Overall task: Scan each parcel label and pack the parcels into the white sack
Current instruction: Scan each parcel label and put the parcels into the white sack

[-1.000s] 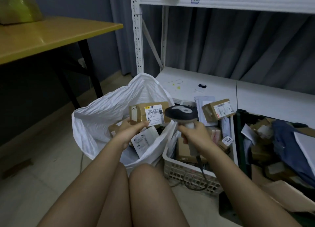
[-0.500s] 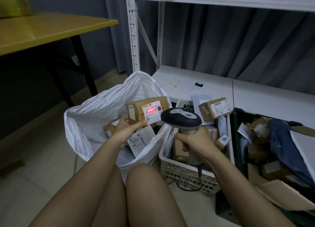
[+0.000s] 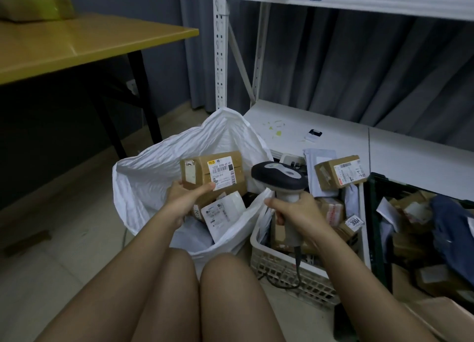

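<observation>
Scanning step in hand, judging by the pose: left hand point(image 3: 186, 195) gripping brown cardboard parcel with white printed label point(image 3: 214, 173) by its lower edge, thumb curled along the near face, held above the mouth of crumpled white plastic sack point(image 3: 154, 169). Right hand point(image 3: 295, 213) wrapped fully round the handle of grey-and-black barcode scanner point(image 3: 279, 177), head beside the label. Next, probably: lowering the parcel into the sack among those already inside. Close right: white lattice plastic basket point(image 3: 289, 275) of unscanned parcels, its rim crowding the sack; dark green crate point(image 3: 374, 213) beyond; yellow table point(image 3: 84, 43) well apart.

Parcel sorting room, white metal shelving point(image 3: 333, 0), crates of labelled parcels point(image 3: 338, 172)
</observation>
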